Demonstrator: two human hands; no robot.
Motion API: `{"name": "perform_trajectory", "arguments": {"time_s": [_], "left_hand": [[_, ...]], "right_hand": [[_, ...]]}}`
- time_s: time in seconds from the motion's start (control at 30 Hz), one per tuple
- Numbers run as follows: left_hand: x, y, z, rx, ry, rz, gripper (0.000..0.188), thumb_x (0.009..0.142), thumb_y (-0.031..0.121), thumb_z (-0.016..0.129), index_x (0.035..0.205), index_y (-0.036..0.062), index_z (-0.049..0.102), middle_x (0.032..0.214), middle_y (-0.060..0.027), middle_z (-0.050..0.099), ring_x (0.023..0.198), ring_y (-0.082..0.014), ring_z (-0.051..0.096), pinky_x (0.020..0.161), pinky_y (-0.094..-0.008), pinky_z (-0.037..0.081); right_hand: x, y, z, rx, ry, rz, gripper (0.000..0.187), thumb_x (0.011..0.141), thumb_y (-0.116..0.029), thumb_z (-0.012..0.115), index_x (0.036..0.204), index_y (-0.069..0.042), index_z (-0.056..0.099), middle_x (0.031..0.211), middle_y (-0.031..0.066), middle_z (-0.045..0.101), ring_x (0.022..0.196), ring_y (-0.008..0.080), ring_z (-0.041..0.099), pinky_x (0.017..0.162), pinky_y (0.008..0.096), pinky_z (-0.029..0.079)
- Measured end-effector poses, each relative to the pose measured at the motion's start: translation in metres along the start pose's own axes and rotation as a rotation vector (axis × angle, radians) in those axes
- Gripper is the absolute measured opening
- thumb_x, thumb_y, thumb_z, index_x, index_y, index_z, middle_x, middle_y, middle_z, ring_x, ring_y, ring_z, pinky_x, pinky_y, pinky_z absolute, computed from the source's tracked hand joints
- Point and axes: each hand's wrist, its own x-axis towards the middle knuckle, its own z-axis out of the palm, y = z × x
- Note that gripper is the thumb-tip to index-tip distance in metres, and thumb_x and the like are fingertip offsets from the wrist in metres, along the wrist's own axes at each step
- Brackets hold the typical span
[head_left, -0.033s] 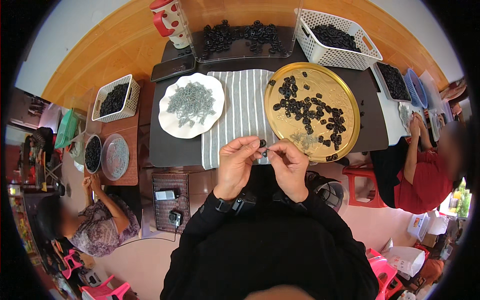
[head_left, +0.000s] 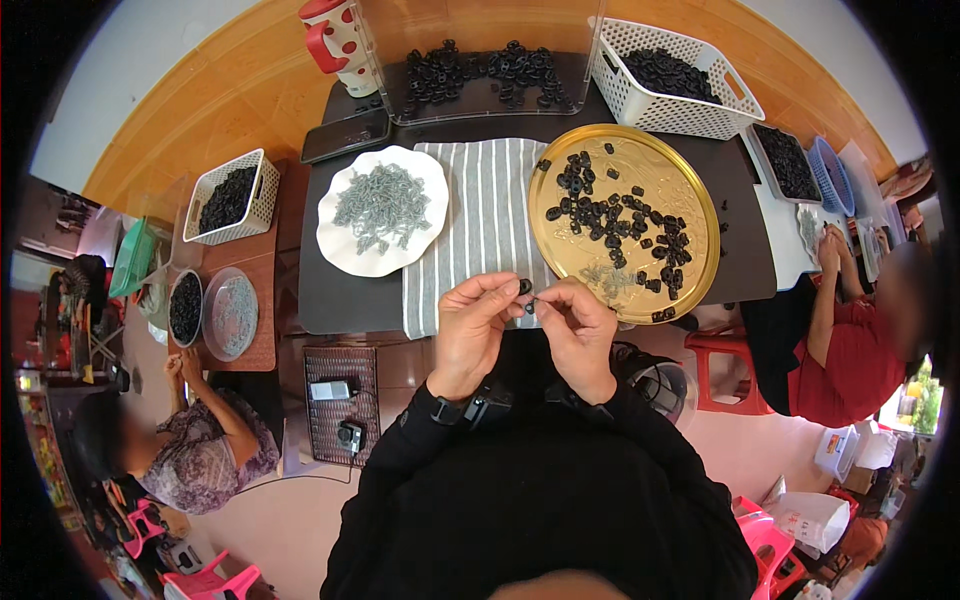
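Note:
Over the near edge of the striped cloth (head_left: pixel 480 190), my left hand (head_left: pixel 472 335) pinches a small black plastic piece (head_left: pixel 525 287) between thumb and forefinger. My right hand (head_left: pixel 578 335) meets it with thumb and forefinger pressed together; what they grip, if anything, is too small to name. A second little dark part (head_left: pixel 529 308) shows between the fingertips. To the right lies a round gold tray (head_left: pixel 690 185) with many black plastic pieces (head_left: pixel 610 222) and a few silvery bits near its front rim. Left of the cloth, a white scalloped plate (head_left: pixel 335 250) holds a heap of thin silvery metal pieces (head_left: pixel 385 205).
Behind stand a clear bin (head_left: pixel 480 110) and a white basket (head_left: pixel 660 115) of black pieces, a dotted mug (head_left: pixel 350 60) and a dark phone-like slab (head_left: pixel 345 136). Co-workers sit at left (head_left: pixel 190 450) and right (head_left: pixel 840 350). A red stool (head_left: pixel 725 370) is at the right.

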Motion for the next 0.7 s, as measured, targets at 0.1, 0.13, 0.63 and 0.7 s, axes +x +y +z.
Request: {"name": "perform_trajectory", "arguments": {"time_s": [0.1, 0.13, 0.63, 0.7], "left_hand": [[0.0, 0.001, -0.001, 0.053, -0.016, 0.001, 0.013, 0.089, 0.001, 0.062, 0.1, -0.0035, 0.068, 0.093, -0.0143, 0.07, 0.08, -0.0177, 0.067, 0.069, -0.0265, 0.053], [0.0, 0.002, -0.002, 0.052, -0.022, -0.01, 0.013, 0.089, 0.001, 0.062, 0.1, -0.0036, 0.067, 0.093, -0.0143, 0.07, 0.08, -0.0176, 0.067, 0.069, -0.0265, 0.053], [0.007, 0.021, -0.004, 0.919, 0.008, 0.489, 0.018, 0.082, -0.008, 0.06, 0.097, -0.0024, 0.067, 0.085, -0.0131, 0.065, 0.075, -0.0236, 0.062, 0.067, -0.0318, 0.05], [0.01, 0.032, 0.005, 1.561, -0.127, 0.901, 0.018, 0.069, -0.01, 0.058, 0.084, -0.0025, 0.063, 0.082, -0.0163, 0.054, 0.082, -0.0336, 0.054, 0.068, -0.0386, 0.047]], "right_hand": [[0.0, -0.001, 0.0, -0.052, 0.029, -0.029, 0.006, 0.085, 0.006, 0.06, 0.088, 0.002, 0.061, 0.079, -0.0012, 0.056, 0.068, 0.003, 0.049, 0.06, 0.0188, 0.04], [0.001, -0.001, 0.0, -0.046, 0.026, -0.024, 0.006, 0.084, 0.007, 0.06, 0.088, 0.002, 0.061, 0.079, -0.0012, 0.056, 0.067, 0.0032, 0.049, 0.06, 0.019, 0.04], [-0.001, -0.004, -0.011, -0.093, 0.01, -0.004, 0.007, 0.082, 0.008, 0.062, 0.087, 0.002, 0.06, 0.079, -0.0001, 0.056, 0.068, 0.0046, 0.049, 0.061, 0.0197, 0.04], [-0.001, -0.004, -0.012, -0.1, 0.013, 0.006, 0.008, 0.082, 0.008, 0.062, 0.087, 0.002, 0.06, 0.079, 0.0002, 0.056, 0.068, 0.0049, 0.049, 0.062, 0.0198, 0.04]]}}
